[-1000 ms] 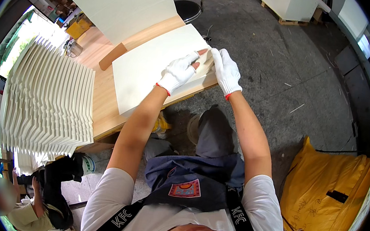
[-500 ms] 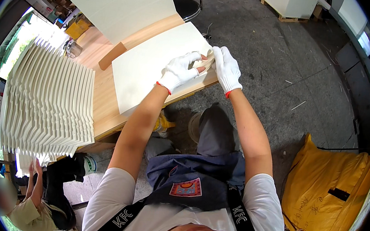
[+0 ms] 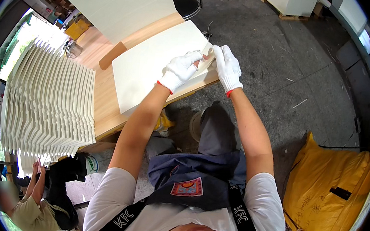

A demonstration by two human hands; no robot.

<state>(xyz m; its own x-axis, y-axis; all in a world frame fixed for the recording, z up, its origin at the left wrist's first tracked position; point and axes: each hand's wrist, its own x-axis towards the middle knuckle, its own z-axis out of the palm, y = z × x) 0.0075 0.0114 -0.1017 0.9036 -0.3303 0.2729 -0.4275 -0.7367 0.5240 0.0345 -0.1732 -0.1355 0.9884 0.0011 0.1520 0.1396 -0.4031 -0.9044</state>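
Note:
A white paper or thin card sheet (image 3: 145, 62) lies on the wooden table, its right corner bent up between my hands. My left hand (image 3: 181, 70), in a white glove with bare fingertips, rests on it, thumb and fingers drawn in at the raised part. At the outer corner my right hand (image 3: 227, 68), gloved in white with a red cuff, is closed around the curled edge, its fingers nearly straight. The glove hides the exact grip. Whether one sheet or several layers lie there, I cannot tell.
A tall fanned stack of white folded sheets (image 3: 50, 100) stands on the table (image 3: 103, 103) at left. A large white panel (image 3: 120, 4) rises behind, beside a brown strip (image 3: 112, 56). A co-worker (image 3: 35, 208) is at lower left. A yellow bag (image 3: 327, 191) sits at right.
My left thumb and fingers have drawn closer together at the bent corner. My right hand has barely moved.

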